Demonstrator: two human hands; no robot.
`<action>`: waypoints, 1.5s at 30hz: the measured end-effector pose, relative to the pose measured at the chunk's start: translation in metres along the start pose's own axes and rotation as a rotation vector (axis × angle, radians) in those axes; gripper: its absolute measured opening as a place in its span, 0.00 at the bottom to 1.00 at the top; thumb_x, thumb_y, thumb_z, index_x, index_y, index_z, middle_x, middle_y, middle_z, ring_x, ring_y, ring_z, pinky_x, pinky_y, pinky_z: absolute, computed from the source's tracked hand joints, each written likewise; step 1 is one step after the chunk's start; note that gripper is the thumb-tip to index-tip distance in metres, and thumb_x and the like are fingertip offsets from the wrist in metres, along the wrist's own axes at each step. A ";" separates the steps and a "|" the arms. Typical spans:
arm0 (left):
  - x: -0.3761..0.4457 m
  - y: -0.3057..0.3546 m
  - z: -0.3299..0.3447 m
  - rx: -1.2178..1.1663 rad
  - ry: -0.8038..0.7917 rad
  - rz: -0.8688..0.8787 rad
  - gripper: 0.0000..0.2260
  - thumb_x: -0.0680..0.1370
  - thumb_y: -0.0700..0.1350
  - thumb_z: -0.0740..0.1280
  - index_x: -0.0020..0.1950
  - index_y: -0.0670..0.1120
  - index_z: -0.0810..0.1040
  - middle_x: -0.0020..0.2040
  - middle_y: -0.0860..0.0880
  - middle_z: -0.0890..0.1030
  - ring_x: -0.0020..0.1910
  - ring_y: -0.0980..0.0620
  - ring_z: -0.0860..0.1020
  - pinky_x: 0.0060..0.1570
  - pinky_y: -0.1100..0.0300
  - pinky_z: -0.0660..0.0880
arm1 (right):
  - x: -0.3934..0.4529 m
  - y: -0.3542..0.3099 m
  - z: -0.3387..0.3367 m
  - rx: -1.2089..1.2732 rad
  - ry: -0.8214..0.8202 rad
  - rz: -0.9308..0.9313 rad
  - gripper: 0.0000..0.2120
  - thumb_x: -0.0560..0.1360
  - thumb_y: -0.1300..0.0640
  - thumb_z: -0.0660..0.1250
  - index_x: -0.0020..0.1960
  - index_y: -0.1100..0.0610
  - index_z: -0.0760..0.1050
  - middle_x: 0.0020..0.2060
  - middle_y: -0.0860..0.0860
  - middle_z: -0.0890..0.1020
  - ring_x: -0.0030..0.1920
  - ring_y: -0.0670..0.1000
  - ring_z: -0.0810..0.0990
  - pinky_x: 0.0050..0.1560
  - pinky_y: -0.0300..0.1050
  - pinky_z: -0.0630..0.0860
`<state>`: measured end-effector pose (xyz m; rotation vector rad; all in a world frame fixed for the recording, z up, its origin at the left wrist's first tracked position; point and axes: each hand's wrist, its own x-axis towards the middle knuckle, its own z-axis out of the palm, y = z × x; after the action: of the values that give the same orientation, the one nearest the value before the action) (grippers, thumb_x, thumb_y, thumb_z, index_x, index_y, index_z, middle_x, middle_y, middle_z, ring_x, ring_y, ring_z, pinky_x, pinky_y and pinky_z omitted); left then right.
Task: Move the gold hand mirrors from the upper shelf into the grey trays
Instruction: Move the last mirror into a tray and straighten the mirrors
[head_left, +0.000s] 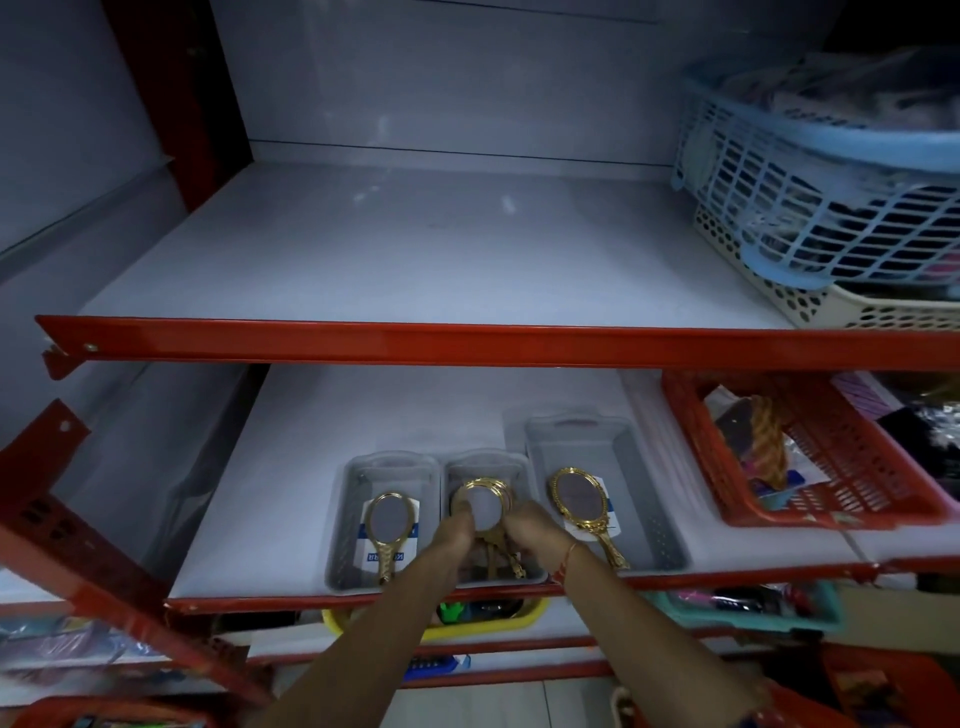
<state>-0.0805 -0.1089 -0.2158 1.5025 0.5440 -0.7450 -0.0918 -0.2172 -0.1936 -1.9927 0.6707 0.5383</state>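
Observation:
Three grey trays stand side by side on the lower shelf. The left tray holds one gold hand mirror lying flat. In the middle tray a stack of round gold mirrors sits under both my hands: my left hand grips its left rim, my right hand its right side. The larger right tray holds an oval gold mirror, handle toward me. The upper shelf shows no mirrors.
A blue basket sits on a cream basket at the upper shelf's right end. A red basket full of goods stands right of the trays. Red shelf rails cross the front. A yellow basket and a teal basket sit on the shelf below.

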 end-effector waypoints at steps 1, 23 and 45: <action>0.001 -0.002 0.002 -0.006 0.000 0.001 0.26 0.84 0.55 0.49 0.72 0.37 0.69 0.67 0.37 0.76 0.65 0.39 0.76 0.66 0.47 0.74 | 0.000 -0.001 0.002 0.018 -0.020 0.008 0.06 0.73 0.62 0.58 0.46 0.58 0.73 0.33 0.52 0.74 0.31 0.49 0.71 0.28 0.39 0.66; 0.007 0.004 0.010 0.031 0.047 -0.031 0.35 0.80 0.66 0.46 0.69 0.40 0.74 0.64 0.39 0.78 0.64 0.38 0.77 0.66 0.47 0.74 | 0.001 -0.001 -0.009 0.142 -0.312 0.196 0.12 0.76 0.56 0.53 0.34 0.54 0.63 0.11 0.46 0.71 0.15 0.46 0.71 0.29 0.43 0.61; -0.019 0.027 0.103 0.017 -0.173 0.023 0.19 0.84 0.52 0.50 0.57 0.41 0.75 0.45 0.46 0.80 0.37 0.51 0.76 0.36 0.59 0.71 | 0.016 0.056 -0.134 0.353 0.249 0.162 0.04 0.70 0.66 0.62 0.36 0.63 0.73 0.30 0.58 0.74 0.29 0.54 0.71 0.30 0.40 0.67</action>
<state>-0.0862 -0.2113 -0.1812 1.4412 0.3902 -0.8545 -0.1024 -0.3622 -0.1765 -1.6935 1.0129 0.2440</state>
